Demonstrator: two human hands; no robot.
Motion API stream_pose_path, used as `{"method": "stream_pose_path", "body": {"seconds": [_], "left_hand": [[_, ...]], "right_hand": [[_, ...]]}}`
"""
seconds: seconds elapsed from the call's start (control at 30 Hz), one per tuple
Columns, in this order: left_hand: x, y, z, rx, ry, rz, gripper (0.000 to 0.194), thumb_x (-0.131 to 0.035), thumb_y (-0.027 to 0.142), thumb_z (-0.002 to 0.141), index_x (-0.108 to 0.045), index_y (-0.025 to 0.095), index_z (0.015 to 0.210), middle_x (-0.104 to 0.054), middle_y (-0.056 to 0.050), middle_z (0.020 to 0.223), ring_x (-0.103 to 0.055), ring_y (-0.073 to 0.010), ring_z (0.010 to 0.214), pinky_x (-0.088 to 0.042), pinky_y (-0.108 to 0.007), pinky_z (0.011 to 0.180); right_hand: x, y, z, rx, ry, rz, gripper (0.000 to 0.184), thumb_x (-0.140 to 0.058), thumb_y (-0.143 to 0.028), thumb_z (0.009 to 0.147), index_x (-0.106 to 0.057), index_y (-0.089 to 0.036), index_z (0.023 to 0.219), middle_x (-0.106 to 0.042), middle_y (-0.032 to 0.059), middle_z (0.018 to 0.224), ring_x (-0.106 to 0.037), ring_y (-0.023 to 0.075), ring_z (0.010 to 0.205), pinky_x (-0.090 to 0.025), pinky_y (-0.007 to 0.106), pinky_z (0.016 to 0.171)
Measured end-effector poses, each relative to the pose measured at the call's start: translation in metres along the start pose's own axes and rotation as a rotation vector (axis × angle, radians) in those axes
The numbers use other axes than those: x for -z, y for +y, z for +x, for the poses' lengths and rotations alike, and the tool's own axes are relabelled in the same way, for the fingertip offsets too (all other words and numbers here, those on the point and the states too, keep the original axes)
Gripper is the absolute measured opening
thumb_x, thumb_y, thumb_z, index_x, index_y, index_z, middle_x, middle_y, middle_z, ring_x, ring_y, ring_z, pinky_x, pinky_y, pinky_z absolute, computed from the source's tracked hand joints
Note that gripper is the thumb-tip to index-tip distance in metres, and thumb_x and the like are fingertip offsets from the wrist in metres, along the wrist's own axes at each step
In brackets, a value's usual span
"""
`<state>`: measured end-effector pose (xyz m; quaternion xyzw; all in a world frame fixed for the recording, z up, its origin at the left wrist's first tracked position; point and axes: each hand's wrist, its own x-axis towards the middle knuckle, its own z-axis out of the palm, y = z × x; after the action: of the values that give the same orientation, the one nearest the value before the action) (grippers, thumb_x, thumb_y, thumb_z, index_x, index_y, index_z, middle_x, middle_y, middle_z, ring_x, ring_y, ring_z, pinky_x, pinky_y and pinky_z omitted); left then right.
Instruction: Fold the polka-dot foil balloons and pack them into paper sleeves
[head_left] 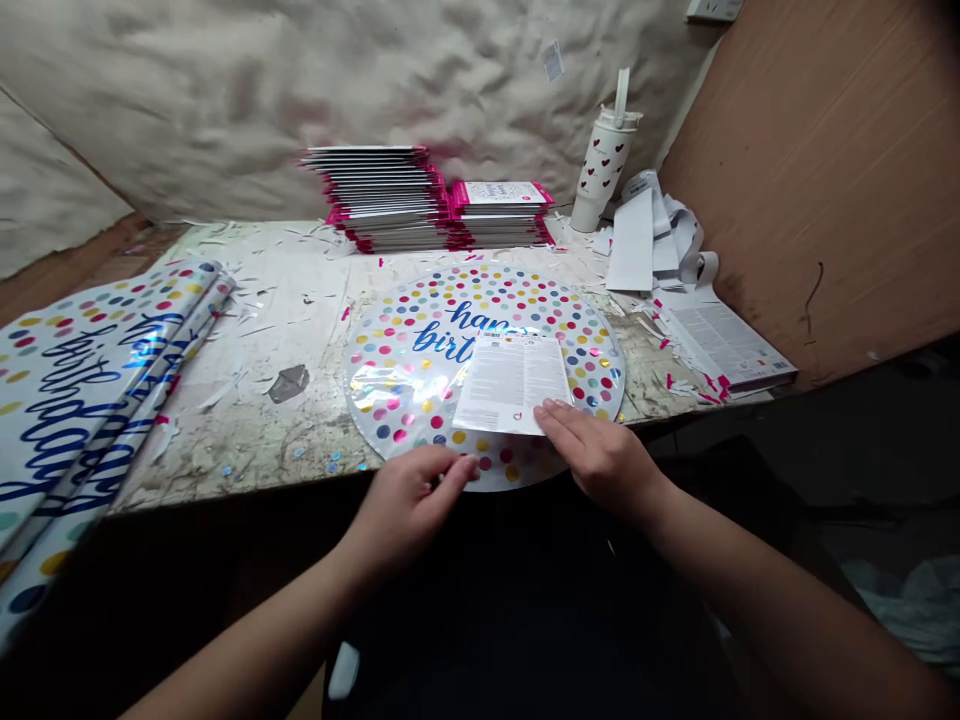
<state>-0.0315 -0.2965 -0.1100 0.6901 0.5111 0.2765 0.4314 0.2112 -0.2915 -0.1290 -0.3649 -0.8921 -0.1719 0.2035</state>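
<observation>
A flat round foil balloon [390,390] with coloured dots and blue "happy birthday" lettering lies at the table's front edge. On its right half rests a white printed leaflet [502,385], covering part of the lettering. My right hand [592,445] lies with its fingers stretched flat over the leaflet's lower right corner. At the balloon's front rim is my left hand [412,495], its fingers curled and the thumb pressed in at the edge; the fingertips are partly hidden.
Several pink-edged packs [390,200] stand stacked at the back, beside a lower stack [502,215]. A heart-patterned tumbler [600,170], white paper strips [634,240] and a printed stack [724,340] are on the right. More foil balloons [75,400] hang over the left edge. Paper scraps litter the tabletop [262,320].
</observation>
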Motion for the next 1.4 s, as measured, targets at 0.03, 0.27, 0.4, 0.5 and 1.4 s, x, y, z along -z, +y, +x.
{"method": "stream_pose_path", "body": {"seconds": [0.03, 0.27, 0.4, 0.5, 1.4], "left_hand": [[-0.006, 0.006, 0.000, 0.144, -0.044, -0.278, 0.022, -0.054, 0.036, 0.083, -0.066, 0.018, 0.085, -0.067, -0.008, 0.085, -0.064, -0.0195, 0.075, -0.051, -0.030, 0.067], [-0.039, 0.014, 0.020, 0.538, 0.151, -1.208, 0.006, -0.060, 0.012, 0.079, -0.059, 0.013, 0.074, -0.062, -0.001, 0.068, -0.063, -0.0116, 0.064, -0.050, -0.020, 0.059], [-0.042, 0.015, 0.022, 0.656, 0.087, -1.487, 0.010, -0.052, 0.013, 0.084, -0.061, 0.014, 0.079, -0.064, -0.002, 0.073, -0.062, -0.0121, 0.067, -0.051, -0.025, 0.063], [-0.043, 0.016, 0.021, 0.545, 0.077, -1.418, 0.008, -0.056, 0.016, 0.083, -0.063, 0.014, 0.084, -0.066, -0.004, 0.083, -0.063, -0.0137, 0.075, -0.052, -0.028, 0.071], [0.025, 0.065, 0.021, -0.465, 0.178, -0.047, 0.043, -0.061, 0.021, 0.080, -0.051, 0.032, 0.120, -0.067, -0.002, 0.104, -0.065, -0.0195, 0.090, -0.054, -0.027, 0.073]], "right_hand": [[0.005, -0.005, 0.005, -0.010, 0.016, -0.006, 0.034, -0.040, -0.001, 0.085, -0.060, -0.001, 0.112, -0.064, 0.0204, 0.109, -0.061, 0.0258, 0.102, -0.053, 0.037, 0.085], [0.016, -0.038, 0.022, -0.041, 0.005, -0.044, 0.028, -0.047, -0.007, 0.085, -0.064, -0.003, 0.106, -0.068, 0.0192, 0.099, -0.066, 0.0269, 0.087, -0.056, 0.037, 0.072], [0.015, -0.035, 0.016, -0.083, -0.002, 0.012, 0.029, -0.044, -0.006, 0.085, -0.062, 0.000, 0.107, -0.067, 0.0215, 0.099, -0.064, 0.0284, 0.092, -0.054, 0.039, 0.076], [0.016, -0.027, 0.015, -0.187, -0.003, 0.255, 0.030, -0.048, -0.015, 0.086, -0.059, -0.006, 0.113, -0.067, 0.0169, 0.103, -0.062, 0.0250, 0.095, -0.052, 0.037, 0.081], [0.036, 0.038, 0.034, -0.857, 0.684, 1.344, 0.023, -0.064, -0.038, 0.076, -0.067, -0.026, 0.095, -0.072, 0.0057, 0.085, -0.068, 0.0270, 0.079, -0.058, 0.044, 0.069]]}}
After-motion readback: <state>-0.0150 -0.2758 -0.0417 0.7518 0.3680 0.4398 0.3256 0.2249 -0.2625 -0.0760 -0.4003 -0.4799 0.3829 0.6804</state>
